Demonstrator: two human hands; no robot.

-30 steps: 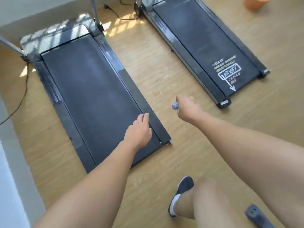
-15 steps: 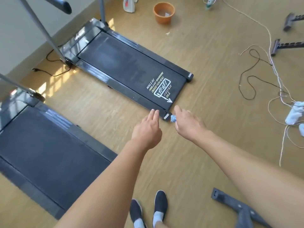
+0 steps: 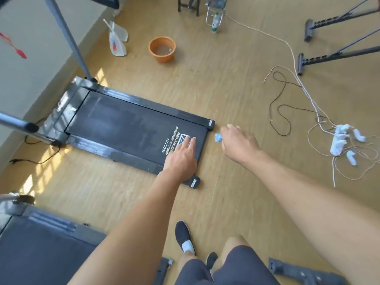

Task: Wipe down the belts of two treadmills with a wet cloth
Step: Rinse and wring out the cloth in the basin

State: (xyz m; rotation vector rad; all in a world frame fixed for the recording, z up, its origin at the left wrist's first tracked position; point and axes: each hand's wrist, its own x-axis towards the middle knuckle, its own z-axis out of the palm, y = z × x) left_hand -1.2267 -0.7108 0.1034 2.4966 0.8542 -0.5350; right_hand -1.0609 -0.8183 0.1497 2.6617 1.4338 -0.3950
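This is a home exercise room: a far treadmill (image 3: 127, 128) and a near treadmill (image 3: 41, 254) stand on wood-pattern flooring (image 3: 236, 89) beside a plain wall (image 3: 30, 48), with an orange basin (image 3: 162, 49) and a white power strip (image 3: 339, 140) lying nearby.

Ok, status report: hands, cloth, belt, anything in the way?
Left hand open, fingers straight, over the printed belt. Right hand grips the blue cloth, just past the belt. Cords lie off to the right.

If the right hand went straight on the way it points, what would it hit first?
The right hand, cloth leading, would likely meet the printed treadmill belt at its rear end; height is unclear.
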